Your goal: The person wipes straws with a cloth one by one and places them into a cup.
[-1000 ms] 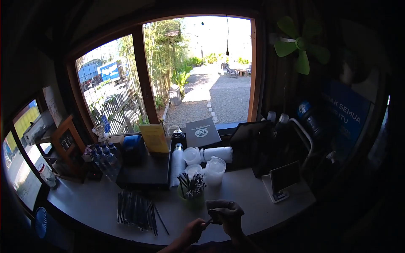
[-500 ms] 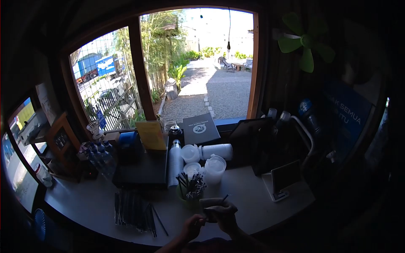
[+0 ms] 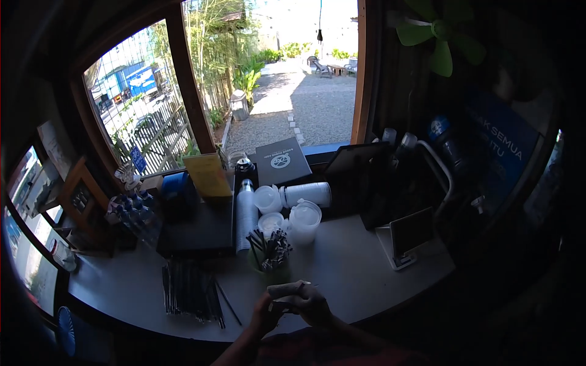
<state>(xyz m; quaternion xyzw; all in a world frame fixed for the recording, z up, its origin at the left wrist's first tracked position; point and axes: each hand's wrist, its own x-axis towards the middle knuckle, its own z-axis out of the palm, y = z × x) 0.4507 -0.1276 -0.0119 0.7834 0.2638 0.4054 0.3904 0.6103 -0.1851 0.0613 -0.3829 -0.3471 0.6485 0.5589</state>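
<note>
Close together at the counter's front edge are my left hand (image 3: 266,315) and my right hand (image 3: 313,306), both with curled fingers. Between them is a small pale, folded-looking piece (image 3: 282,290), too dark to name. My right hand is closed on it; what my left fingers grip is hidden. Just beyond my hands stands a green cup (image 3: 268,268) filled with black straws (image 3: 271,247). To the left lies a bundle of black straws (image 3: 188,291) on the grey counter (image 3: 351,268), with a loose straw (image 3: 229,305) beside it.
Behind the cup are stacked plastic lids (image 3: 246,216), a clear tub (image 3: 305,221) and a lying stack of cups (image 3: 308,194). A black box (image 3: 281,160) sits by the window. On the right stands a tablet (image 3: 411,233); water bottles (image 3: 137,212) are at the left.
My view has tilted down slightly. My hands have drawn closer together around the pale piece, and the thin dark stick that poked up from it no longer shows clearly.
</note>
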